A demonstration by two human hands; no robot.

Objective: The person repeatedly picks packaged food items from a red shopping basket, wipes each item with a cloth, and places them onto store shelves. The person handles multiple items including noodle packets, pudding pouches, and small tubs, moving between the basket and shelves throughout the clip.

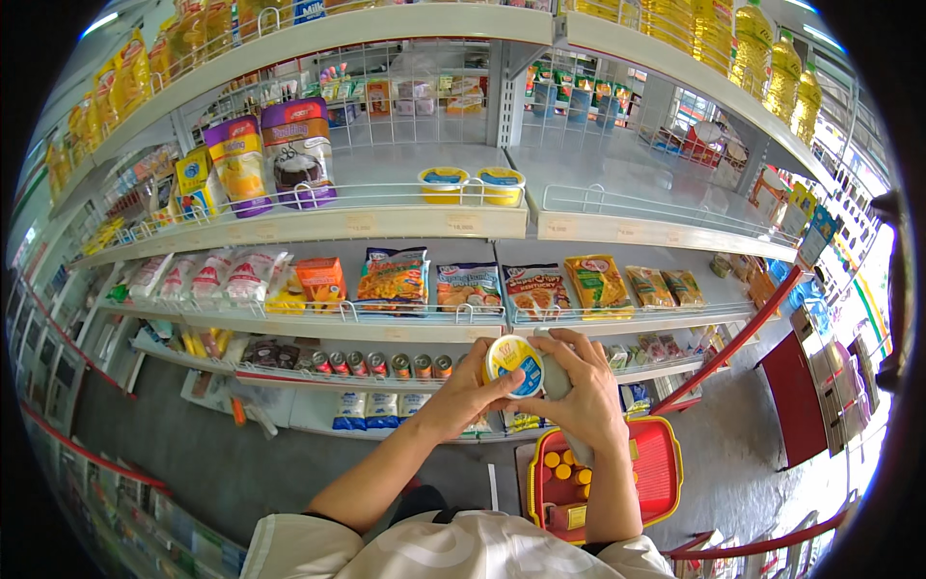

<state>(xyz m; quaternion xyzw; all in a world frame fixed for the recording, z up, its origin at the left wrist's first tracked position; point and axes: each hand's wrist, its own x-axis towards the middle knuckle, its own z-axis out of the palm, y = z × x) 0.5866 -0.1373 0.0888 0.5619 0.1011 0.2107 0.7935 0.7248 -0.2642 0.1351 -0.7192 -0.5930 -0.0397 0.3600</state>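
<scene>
My left hand (470, 391) grips a yellow plastic tub (515, 365) with a printed yellow, white and blue lid, its thumb across the lid. Against the tub's right side my right hand (582, 391) holds a grey cloth (555, 376), which hangs down along the wrist. Two similar yellow tubs, the left one (443, 185) and the right one (500, 186), stand side by side at the wire-railed front of the shelf above. Pudding pouches (298, 152) stand farther left on that shelf.
Below that shelf, another carries flour mix packets (394, 281) and a yellow packet (599, 286). Small cans (376, 364) line a lower shelf. A red and yellow basket (657, 463) with yellow-capped bottles is on the floor at my right. Oil bottles (752, 47) stand on the top shelf.
</scene>
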